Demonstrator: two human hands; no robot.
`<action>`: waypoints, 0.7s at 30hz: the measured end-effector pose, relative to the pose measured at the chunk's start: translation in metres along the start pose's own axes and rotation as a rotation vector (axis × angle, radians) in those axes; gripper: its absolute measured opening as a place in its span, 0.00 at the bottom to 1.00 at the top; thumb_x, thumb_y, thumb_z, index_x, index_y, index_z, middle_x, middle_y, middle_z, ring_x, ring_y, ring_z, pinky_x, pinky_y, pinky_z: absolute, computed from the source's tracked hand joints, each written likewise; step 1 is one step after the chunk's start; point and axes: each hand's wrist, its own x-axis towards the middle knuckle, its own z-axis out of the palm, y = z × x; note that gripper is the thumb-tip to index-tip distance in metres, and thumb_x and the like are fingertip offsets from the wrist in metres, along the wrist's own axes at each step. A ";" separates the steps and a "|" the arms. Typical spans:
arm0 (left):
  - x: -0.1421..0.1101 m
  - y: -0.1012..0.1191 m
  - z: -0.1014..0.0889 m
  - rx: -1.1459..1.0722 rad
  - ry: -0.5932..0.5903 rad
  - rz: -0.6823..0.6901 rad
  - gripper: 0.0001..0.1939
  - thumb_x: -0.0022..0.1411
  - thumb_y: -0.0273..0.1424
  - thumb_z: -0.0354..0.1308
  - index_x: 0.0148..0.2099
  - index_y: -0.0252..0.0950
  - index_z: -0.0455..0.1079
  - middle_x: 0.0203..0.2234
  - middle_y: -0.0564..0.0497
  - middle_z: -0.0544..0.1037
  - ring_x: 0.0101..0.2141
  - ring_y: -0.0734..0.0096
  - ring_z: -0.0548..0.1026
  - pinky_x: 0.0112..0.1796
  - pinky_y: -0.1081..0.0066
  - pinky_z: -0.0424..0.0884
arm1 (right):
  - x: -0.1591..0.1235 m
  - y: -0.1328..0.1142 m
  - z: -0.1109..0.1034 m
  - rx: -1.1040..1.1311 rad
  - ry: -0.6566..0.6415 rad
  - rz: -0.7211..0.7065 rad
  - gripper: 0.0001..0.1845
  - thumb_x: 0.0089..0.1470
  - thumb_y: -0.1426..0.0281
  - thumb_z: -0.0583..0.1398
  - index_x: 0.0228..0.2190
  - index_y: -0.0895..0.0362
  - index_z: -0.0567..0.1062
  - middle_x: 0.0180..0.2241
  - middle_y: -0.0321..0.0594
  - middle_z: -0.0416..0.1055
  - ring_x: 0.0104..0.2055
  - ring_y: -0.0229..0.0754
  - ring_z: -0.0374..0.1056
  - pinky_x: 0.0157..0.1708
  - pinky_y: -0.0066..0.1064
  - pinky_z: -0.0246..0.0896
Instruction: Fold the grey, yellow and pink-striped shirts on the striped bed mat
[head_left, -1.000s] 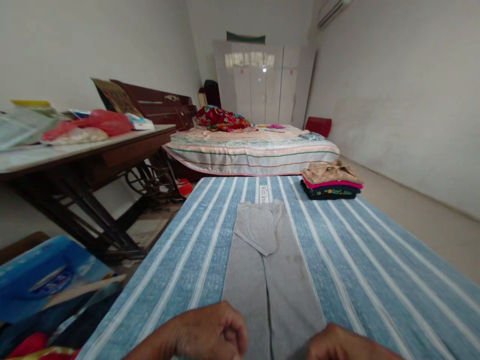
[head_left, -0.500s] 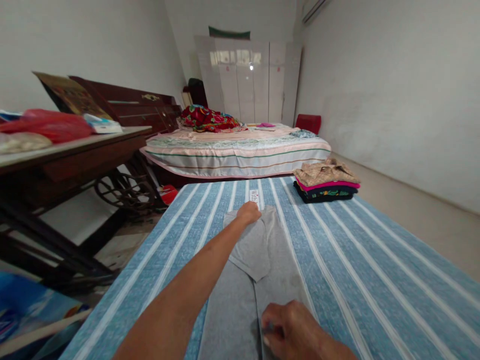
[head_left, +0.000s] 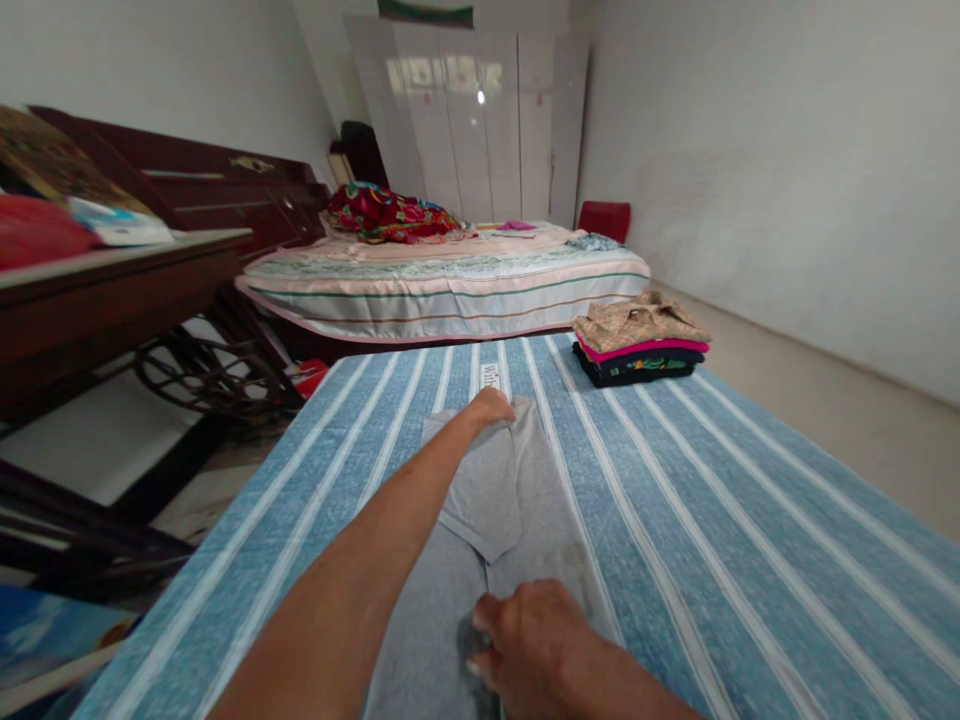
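Gently steady the grey garment (head_left: 487, 510), lengthwise on the striped bench (head_left: 697, 560), at its far end with the curled left hand (head_left: 491, 405); with the half-closed right hand (head_left: 534, 625) at its near part, smooth evenly. Impossible to tell gripping from pressing in both.

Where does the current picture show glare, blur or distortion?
Head view: window-like reflections and a bright spot on the wardrobe; its sides spread upward, suggesting wide-angle distortion. Head view: the blue package looks soft, while the grey garment is darker beside the right hand.
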 end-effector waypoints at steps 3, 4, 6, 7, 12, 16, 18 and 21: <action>-0.004 -0.001 -0.001 -0.042 -0.016 -0.024 0.10 0.60 0.34 0.57 0.38 0.31 0.70 0.33 0.51 0.74 0.32 0.72 0.72 0.33 0.69 0.71 | 0.002 -0.001 0.002 -0.008 0.070 0.019 0.17 0.56 0.62 0.55 0.40 0.61 0.74 0.30 0.53 0.76 0.33 0.55 0.74 0.32 0.42 0.67; -0.004 -0.001 -0.002 -0.060 -0.014 -0.031 0.08 0.58 0.33 0.59 0.35 0.31 0.70 0.30 0.52 0.74 0.29 0.74 0.72 0.31 0.72 0.69 | 0.002 0.000 0.003 -0.002 0.093 0.031 0.16 0.56 0.62 0.55 0.40 0.61 0.74 0.30 0.53 0.75 0.33 0.55 0.73 0.32 0.42 0.67; -0.004 0.000 -0.003 -0.095 -0.013 -0.049 0.06 0.53 0.30 0.62 0.30 0.31 0.70 0.24 0.54 0.73 0.25 0.76 0.70 0.26 0.75 0.65 | 0.001 0.001 0.005 0.009 0.114 0.048 0.15 0.57 0.63 0.54 0.38 0.61 0.74 0.30 0.52 0.75 0.33 0.55 0.73 0.32 0.42 0.67; -0.004 0.000 -0.003 -0.110 -0.016 -0.057 0.06 0.50 0.29 0.63 0.28 0.31 0.70 0.21 0.55 0.72 0.24 0.75 0.69 0.25 0.75 0.64 | 0.000 0.002 0.006 0.007 0.113 0.052 0.15 0.57 0.64 0.54 0.38 0.60 0.74 0.30 0.52 0.75 0.34 0.54 0.73 0.32 0.42 0.67; -0.001 0.006 -0.005 -0.155 -0.067 -0.069 0.08 0.39 0.29 0.66 0.23 0.32 0.71 0.18 0.55 0.72 0.25 0.72 0.70 0.25 0.75 0.63 | 0.004 0.001 0.014 -0.039 0.125 0.044 0.12 0.53 0.72 0.55 0.39 0.62 0.72 0.30 0.52 0.75 0.33 0.51 0.73 0.31 0.37 0.65; 0.004 0.011 -0.005 -0.205 -0.095 -0.071 0.05 0.40 0.25 0.64 0.23 0.33 0.71 0.18 0.55 0.72 0.25 0.71 0.71 0.27 0.74 0.65 | 0.011 0.001 0.020 -0.028 0.114 0.023 0.17 0.43 0.76 0.58 0.40 0.63 0.71 0.27 0.48 0.74 0.31 0.50 0.73 0.29 0.34 0.64; 0.006 0.011 -0.005 -0.239 -0.112 -0.072 0.04 0.41 0.25 0.63 0.23 0.34 0.70 0.18 0.55 0.72 0.25 0.71 0.72 0.27 0.74 0.66 | 0.011 0.002 0.020 -0.014 0.112 0.026 0.19 0.42 0.77 0.58 0.40 0.63 0.71 0.26 0.47 0.74 0.31 0.49 0.73 0.29 0.33 0.64; 0.007 0.010 -0.005 -0.289 -0.145 -0.078 0.06 0.42 0.25 0.63 0.21 0.34 0.67 0.17 0.54 0.72 0.23 0.71 0.72 0.27 0.73 0.67 | 0.009 0.003 0.016 0.014 0.116 0.045 0.18 0.41 0.78 0.57 0.39 0.62 0.71 0.27 0.47 0.75 0.31 0.50 0.73 0.28 0.32 0.64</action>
